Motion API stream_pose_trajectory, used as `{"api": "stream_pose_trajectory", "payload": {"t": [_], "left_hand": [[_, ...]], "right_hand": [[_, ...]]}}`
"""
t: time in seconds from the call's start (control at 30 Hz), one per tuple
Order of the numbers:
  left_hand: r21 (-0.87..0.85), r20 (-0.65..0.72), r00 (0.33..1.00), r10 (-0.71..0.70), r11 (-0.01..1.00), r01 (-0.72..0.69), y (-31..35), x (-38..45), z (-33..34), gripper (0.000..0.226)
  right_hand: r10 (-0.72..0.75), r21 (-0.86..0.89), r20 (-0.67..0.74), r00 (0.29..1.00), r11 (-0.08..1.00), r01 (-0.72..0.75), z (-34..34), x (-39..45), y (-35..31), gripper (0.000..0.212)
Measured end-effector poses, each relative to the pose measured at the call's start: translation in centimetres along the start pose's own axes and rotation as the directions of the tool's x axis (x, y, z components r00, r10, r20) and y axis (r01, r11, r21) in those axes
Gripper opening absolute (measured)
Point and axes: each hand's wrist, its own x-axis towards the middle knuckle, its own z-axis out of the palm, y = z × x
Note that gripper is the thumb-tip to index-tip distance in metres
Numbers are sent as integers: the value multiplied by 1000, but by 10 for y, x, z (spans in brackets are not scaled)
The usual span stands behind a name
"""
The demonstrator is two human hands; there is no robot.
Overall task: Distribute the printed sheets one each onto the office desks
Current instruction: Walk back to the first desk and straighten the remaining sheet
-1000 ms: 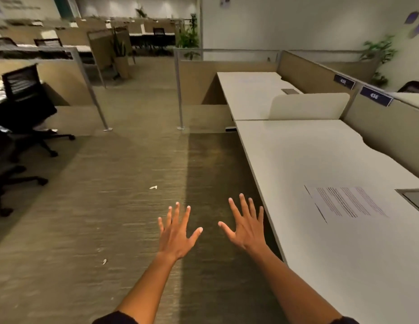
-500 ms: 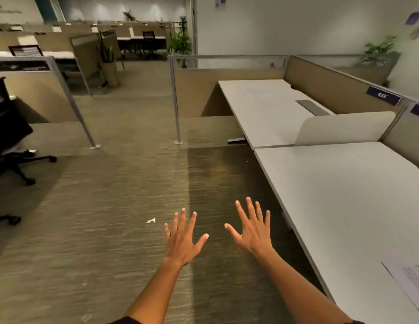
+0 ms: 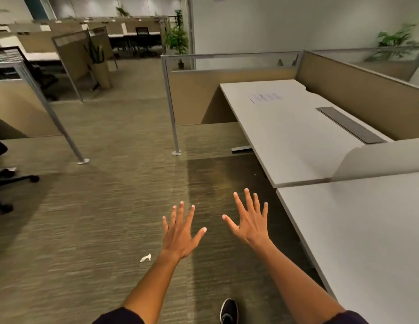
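Observation:
Both my hands are stretched out over the carpet aisle with fingers spread and nothing in them. My left hand (image 3: 181, 232) is at centre, my right hand (image 3: 250, 220) a little to its right, just left of the near white desk (image 3: 367, 242). The near desk's visible surface carries no sheet. Beyond a low white divider (image 3: 377, 160) stands the far white desk (image 3: 292, 127). A printed sheet (image 3: 266, 97) lies flat near that desk's far end.
A grey cable tray (image 3: 351, 125) is set into the far desk by the tan partition (image 3: 358, 90). Partition posts (image 3: 173, 113) stand on the carpet ahead. A paper scrap (image 3: 145, 257) lies on the floor. An office chair base (image 3: 7, 183) is at left. My shoe (image 3: 229, 312) shows below.
The view has advanced along the aisle. The near desk's printed sheet has slid out of view at the right, and the far desk with its sheet has come closer. Both hands stay spread.

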Motion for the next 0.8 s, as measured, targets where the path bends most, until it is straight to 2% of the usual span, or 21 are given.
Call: {"api": "stream_pose_trajectory", "payload": {"t": [0.2, 0.4, 0.8], "left_hand": [[-18, -10, 999, -38, 999, 38, 5, 153, -12, 86], [-54, 19, 999, -49, 997, 50, 9, 273, -7, 86], [-66, 69, 994, 86, 995, -81, -5, 562, -6, 84]], "right_hand": [[-32, -14, 11, 999, 999, 32, -2, 157, 17, 86], [-33, -9, 8, 999, 999, 33, 2, 275, 31, 86], [138, -58, -30, 990, 988, -140, 21, 523, 58, 87]]}}
